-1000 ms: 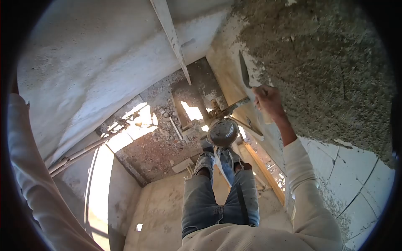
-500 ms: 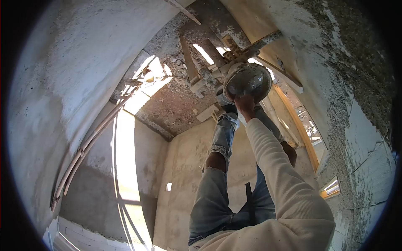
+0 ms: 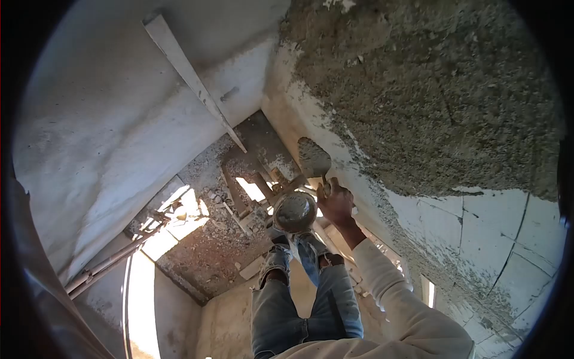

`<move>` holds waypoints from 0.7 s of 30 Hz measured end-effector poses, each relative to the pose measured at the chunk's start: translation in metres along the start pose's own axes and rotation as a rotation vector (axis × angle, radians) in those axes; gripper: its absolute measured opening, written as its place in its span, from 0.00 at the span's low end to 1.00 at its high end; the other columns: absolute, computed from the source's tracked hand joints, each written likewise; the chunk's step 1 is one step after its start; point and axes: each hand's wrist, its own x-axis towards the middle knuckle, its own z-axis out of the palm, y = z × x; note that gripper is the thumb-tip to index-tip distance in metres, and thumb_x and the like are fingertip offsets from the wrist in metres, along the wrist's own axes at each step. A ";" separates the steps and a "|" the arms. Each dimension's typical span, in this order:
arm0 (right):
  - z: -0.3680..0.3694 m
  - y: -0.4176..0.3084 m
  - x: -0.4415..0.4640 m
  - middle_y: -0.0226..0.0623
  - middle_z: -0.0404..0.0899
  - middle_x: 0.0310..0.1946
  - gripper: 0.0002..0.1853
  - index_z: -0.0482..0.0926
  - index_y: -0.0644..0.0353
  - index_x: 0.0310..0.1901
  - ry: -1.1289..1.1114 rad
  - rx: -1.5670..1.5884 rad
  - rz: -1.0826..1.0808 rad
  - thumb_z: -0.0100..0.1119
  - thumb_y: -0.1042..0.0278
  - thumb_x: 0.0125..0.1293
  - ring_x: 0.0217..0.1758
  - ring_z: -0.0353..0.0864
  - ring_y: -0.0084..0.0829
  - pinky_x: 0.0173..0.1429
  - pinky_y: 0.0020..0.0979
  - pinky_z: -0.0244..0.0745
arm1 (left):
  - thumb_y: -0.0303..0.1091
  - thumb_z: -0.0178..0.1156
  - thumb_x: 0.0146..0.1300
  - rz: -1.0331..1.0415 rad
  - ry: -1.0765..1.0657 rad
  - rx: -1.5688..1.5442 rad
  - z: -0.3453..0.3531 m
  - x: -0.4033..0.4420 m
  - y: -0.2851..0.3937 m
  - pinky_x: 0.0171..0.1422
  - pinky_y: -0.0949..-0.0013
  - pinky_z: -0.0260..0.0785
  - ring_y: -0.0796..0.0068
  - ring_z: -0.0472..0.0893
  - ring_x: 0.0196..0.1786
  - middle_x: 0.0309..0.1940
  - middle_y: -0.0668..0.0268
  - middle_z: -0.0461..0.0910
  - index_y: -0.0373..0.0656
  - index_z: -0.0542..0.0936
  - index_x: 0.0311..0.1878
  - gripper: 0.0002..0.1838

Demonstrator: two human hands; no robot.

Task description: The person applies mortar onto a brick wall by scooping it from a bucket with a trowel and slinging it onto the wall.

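Note:
My right hand (image 3: 336, 204) is closed around the handle of a trowel (image 3: 314, 159). Grey mortar covers the blade, which points away from me beside the right wall. Just left of that hand, and lower, a round bowl (image 3: 295, 209) of wet mortar sits above my feet, apart from my fingers. On the right wall (image 3: 490, 239), rough fresh mortar (image 3: 418, 90) covers the upper part, while pale blocks with dark joints show below it. My left hand is out of view.
A long pale board (image 3: 185, 75) leans at the far left wall. Timber pieces (image 3: 236, 191) and rubble (image 3: 209, 191) lie on the ground below. Wooden poles (image 3: 107, 263) rest at the left, near a bright sunlit strip (image 3: 142, 299).
My right hand has come up out of the bowl and moved toward the right wall with the mortar-covered trowel. The view has turned, showing more of that wall.

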 end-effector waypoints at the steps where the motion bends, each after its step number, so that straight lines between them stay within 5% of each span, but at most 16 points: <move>1: -0.033 -0.027 0.019 0.50 0.87 0.26 0.12 0.81 0.58 0.47 -0.018 -0.002 -0.087 0.67 0.59 0.75 0.31 0.91 0.57 0.37 0.55 0.85 | 0.61 0.46 0.87 -0.008 0.024 0.008 0.003 0.020 -0.006 0.95 0.28 0.35 0.46 0.36 0.96 0.97 0.57 0.33 0.53 0.42 0.95 0.46; 5: -0.184 -0.157 0.084 0.45 0.88 0.26 0.12 0.85 0.65 0.45 -0.365 0.277 -0.239 0.71 0.63 0.77 0.24 0.88 0.39 0.31 0.42 0.84 | 0.61 0.46 0.88 -0.019 0.094 0.025 0.012 0.082 -0.012 0.95 0.28 0.35 0.45 0.36 0.96 0.96 0.56 0.33 0.52 0.41 0.95 0.46; 11: -0.276 -0.233 0.189 0.38 0.89 0.30 0.14 0.88 0.65 0.48 -1.003 0.924 -0.034 0.66 0.60 0.83 0.24 0.86 0.26 0.27 0.31 0.84 | 0.61 0.46 0.88 -0.017 0.132 0.029 0.015 0.116 -0.020 0.94 0.27 0.35 0.44 0.36 0.96 0.96 0.55 0.32 0.52 0.41 0.95 0.46; 13: -0.280 -0.214 0.249 0.38 0.88 0.30 0.14 0.88 0.66 0.50 -0.886 0.780 0.137 0.66 0.61 0.83 0.23 0.84 0.25 0.24 0.30 0.83 | 0.61 0.46 0.88 -0.003 0.132 0.028 0.011 0.119 -0.021 0.94 0.27 0.35 0.43 0.36 0.96 0.96 0.54 0.32 0.52 0.40 0.95 0.46; 17: -0.325 -0.191 0.295 0.35 0.87 0.29 0.13 0.89 0.61 0.49 0.038 0.646 0.034 0.68 0.58 0.82 0.21 0.80 0.23 0.23 0.28 0.78 | 0.61 0.45 0.88 0.004 0.135 0.033 0.003 0.114 -0.027 0.94 0.27 0.35 0.43 0.36 0.96 0.96 0.53 0.32 0.52 0.40 0.95 0.46; 19: -0.348 -0.178 0.267 0.33 0.87 0.29 0.15 0.90 0.61 0.48 0.120 0.787 -0.288 0.69 0.56 0.82 0.22 0.79 0.21 0.24 0.29 0.77 | 0.61 0.45 0.88 0.000 0.114 0.047 0.001 0.109 -0.034 0.94 0.27 0.35 0.42 0.36 0.96 0.96 0.53 0.32 0.51 0.40 0.95 0.46; 21: -0.314 -0.160 0.222 0.33 0.87 0.29 0.14 0.90 0.62 0.48 0.033 0.764 -0.165 0.69 0.57 0.82 0.22 0.80 0.20 0.25 0.30 0.76 | 0.61 0.45 0.88 0.001 0.097 0.044 -0.009 0.098 -0.032 0.94 0.27 0.35 0.42 0.36 0.96 0.96 0.52 0.32 0.51 0.39 0.95 0.46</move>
